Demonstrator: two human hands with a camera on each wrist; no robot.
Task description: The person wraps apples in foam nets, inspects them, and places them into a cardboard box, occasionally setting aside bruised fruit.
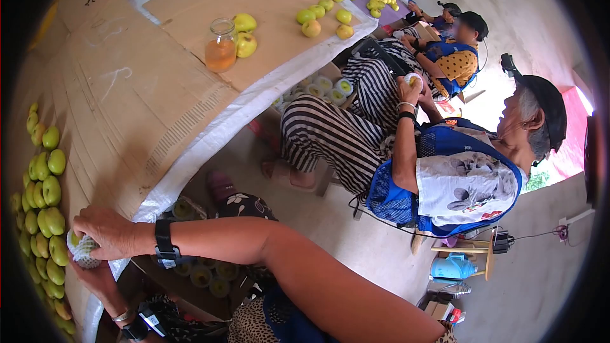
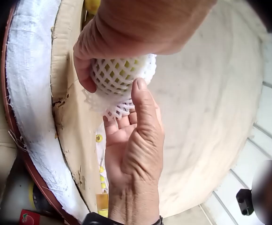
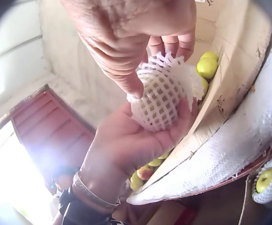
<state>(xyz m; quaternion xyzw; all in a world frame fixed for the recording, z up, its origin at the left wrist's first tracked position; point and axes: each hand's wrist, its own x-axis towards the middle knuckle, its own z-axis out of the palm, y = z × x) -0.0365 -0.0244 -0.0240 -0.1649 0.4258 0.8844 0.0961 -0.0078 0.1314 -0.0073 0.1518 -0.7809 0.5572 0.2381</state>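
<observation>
A green-yellow fruit in a white foam net sleeve (image 1: pixel 82 249) (image 2: pixel 119 75) (image 3: pixel 161 96) sits between both my hands at the near edge of the cardboard-covered table (image 1: pixel 127 108). My right hand (image 1: pixel 111 232) (image 2: pixel 126 33) (image 3: pixel 131 33), with a black wrist strap, grips the fruit from above, its fingers curled over the net. My left hand (image 1: pixel 95 279) (image 2: pixel 133 150) (image 3: pixel 131 140), which wears a bracelet and a watch, cups it from below, thumb pressed against the net's side. The net's open end flares out loose below the fruit.
Several bare green-yellow fruits (image 1: pixel 44 216) (image 3: pixel 207 65) lie in rows beside my hands. A jar of orange liquid (image 1: pixel 221 46) stands mid-table with more fruits near it. Netted fruits (image 1: pixel 203 273) (image 3: pixel 266 180) lie under the table edge. Two seated people (image 1: pixel 457 171) work on the right.
</observation>
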